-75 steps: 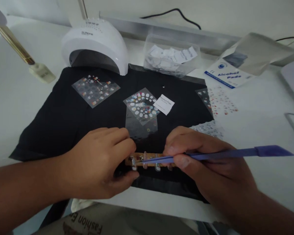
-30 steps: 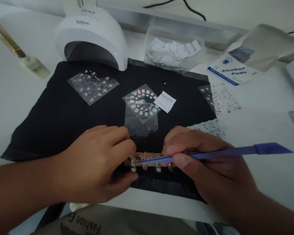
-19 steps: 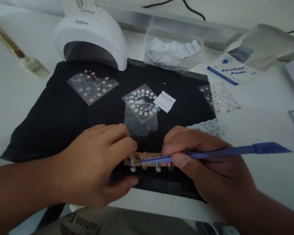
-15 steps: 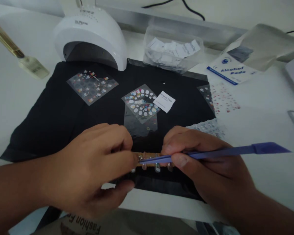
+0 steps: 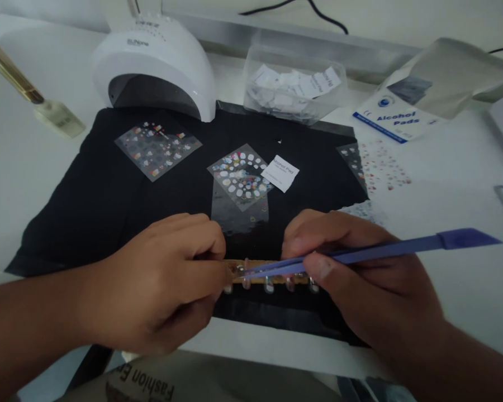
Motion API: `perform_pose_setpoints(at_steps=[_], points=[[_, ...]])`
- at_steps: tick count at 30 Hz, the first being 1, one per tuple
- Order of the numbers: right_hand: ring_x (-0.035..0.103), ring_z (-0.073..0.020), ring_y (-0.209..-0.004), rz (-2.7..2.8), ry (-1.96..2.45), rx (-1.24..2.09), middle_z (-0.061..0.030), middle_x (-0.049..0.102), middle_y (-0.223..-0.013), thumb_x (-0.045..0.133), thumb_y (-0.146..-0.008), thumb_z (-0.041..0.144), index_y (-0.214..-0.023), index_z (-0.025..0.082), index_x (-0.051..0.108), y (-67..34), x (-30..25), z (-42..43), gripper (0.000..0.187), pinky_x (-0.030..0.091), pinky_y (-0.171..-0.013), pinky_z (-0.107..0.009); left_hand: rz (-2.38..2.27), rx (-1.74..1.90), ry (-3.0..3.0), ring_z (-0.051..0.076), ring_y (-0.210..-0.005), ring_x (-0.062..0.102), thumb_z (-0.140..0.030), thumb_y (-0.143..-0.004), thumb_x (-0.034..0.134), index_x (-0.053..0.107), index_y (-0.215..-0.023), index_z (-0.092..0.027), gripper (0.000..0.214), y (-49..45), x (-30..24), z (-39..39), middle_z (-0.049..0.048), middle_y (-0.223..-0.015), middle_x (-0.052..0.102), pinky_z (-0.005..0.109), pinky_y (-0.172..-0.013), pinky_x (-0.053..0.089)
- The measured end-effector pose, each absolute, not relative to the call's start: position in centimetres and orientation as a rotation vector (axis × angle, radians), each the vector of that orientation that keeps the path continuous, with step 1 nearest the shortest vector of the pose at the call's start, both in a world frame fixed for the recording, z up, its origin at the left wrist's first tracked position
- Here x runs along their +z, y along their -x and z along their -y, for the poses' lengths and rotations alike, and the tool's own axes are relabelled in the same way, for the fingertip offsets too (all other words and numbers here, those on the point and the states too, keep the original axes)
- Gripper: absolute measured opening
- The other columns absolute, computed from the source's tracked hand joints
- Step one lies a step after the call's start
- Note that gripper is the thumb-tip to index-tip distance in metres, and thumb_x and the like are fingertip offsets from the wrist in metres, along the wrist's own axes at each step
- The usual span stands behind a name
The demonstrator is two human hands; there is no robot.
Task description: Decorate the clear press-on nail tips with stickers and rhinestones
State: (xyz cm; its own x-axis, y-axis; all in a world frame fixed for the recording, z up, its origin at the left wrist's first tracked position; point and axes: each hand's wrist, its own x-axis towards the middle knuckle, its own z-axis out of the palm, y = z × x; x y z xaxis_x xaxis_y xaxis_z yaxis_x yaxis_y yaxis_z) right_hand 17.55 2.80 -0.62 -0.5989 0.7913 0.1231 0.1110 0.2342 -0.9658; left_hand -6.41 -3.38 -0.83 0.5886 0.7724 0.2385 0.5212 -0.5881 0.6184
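Along the far side of the table (image 5: 456, 234), a white lamp (image 5: 163, 56) stood at the far edge of the black mat (image 5: 88, 195), toward its left corner, and a clear tub (image 5: 251, 58) full of packets stood to its right. A box (image 5: 398, 118) marked "Alcohol Pads" sat open beyond the mat's far right corner; a bottle (image 5: 58, 118) with a gold cap lay on the table outside the far left one. On the mat, the left sheet (image 5: 158, 151) of stickers lay near the lamp, while the middle sheet (image 5: 243, 181) overlapped a clear sheet (image 5: 237, 218), and a loose packet (image 5: 280, 174) covered its right corner. A spotted sheet (image 5: 377, 167) straddled the mat's right edge, and the right hand (image 5: 352, 262) partly hid a silvery sheet (image 5: 362, 212) there. The tan strip (image 5: 280, 278) was near the middle of the mat's near edge, narrow and straight, with glossy nails (image 5: 269, 285) set across it, some pinkish, some clear with pale tips, poking past its near side. The left hand (image 5: 163, 279) covered its left end with fingers curled; whether they gripped or only pressed could not be told. The right hand was closed in a pinch on purple tweezers (image 5: 402, 247), which slanted across the strip and blocked part of it, their tips just beside the left forefinger.
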Motion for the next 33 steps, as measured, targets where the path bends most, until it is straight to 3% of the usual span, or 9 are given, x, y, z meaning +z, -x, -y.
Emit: perform_pose_setpoints(at_steps=[8,13,20,28,33], points=[[0.063,-0.0171,-0.062,1.620,0.870,1.411,-0.0011,0.069,-0.072,0.075,-0.086,0.037,-0.085,0.028,0.075,-18.5,-0.7,-4.1,0.009,0.049,-0.054,-0.031,-1.035,0.679,-2.230,0.016,-0.075,0.053,-0.003,-0.086,0.053,0.071,-0.106,-0.021,0.032,6.2,-1.1,2.7,0.0048,-0.089,0.056,0.029,-0.064,0.045],[0.064,-0.0186,-0.062,1.567,0.839,1.379,-0.0003,0.069,-0.072,0.077,-0.084,0.036,-0.086,0.030,0.075,-19.1,-0.7,-4.8,0.007,0.047,-0.052,-0.033,-1.056,0.658,-2.149,0.016,-0.080,0.056,-0.005,-0.088,0.053,0.073,-0.105,-0.023,0.032,6.3,-1.3,2.7,0.0053,-0.092,0.056,0.028,-0.066,0.047],[0.064,-0.0156,-0.063,1.441,0.687,1.410,0.0009,0.068,-0.068,0.080,-0.081,0.036,-0.081,0.025,0.075,-19.0,-0.7,-6.3,0.013,0.050,-0.056,-0.029,-1.051,0.748,-2.151,0.017,-0.087,0.057,-0.002,-0.086,0.052,0.067,-0.113,-0.024,0.038,7.1,-1.1,2.4,0.0048,-0.095,0.056,0.028,-0.071,0.050],[0.062,-0.0151,-0.067,1.330,0.593,1.423,0.0030,0.066,-0.065,0.081,-0.079,0.041,-0.073,0.025,0.071,-19.2,-0.7,-7.4,0.020,0.052,-0.066,-0.030,-1.427,1.089,-2.236,0.020,-0.094,0.056,-0.010,-0.093,0.049,0.054,-0.106,-0.025,0.020,8.4,-1.2,1.2,0.0038,-0.097,0.055,0.041,-0.084,0.052],[0.063,-0.0129,-0.067,1.294,0.594,1.394,0.0028,0.070,-0.068,0.079,-0.081,0.040,-0.073,0.022,0.068,-19.1,-0.8,-7.3,0.023,0.049,-0.069,-0.029,-1.533,1.088,-2.281,0.021,-0.100,0.056,-0.015,-0.096,0.047,0.053,-0.105,-0.024,0.014,7.5,1.3,1.8,0.0058,-0.103,0.055,0.041,-0.087,0.051]])
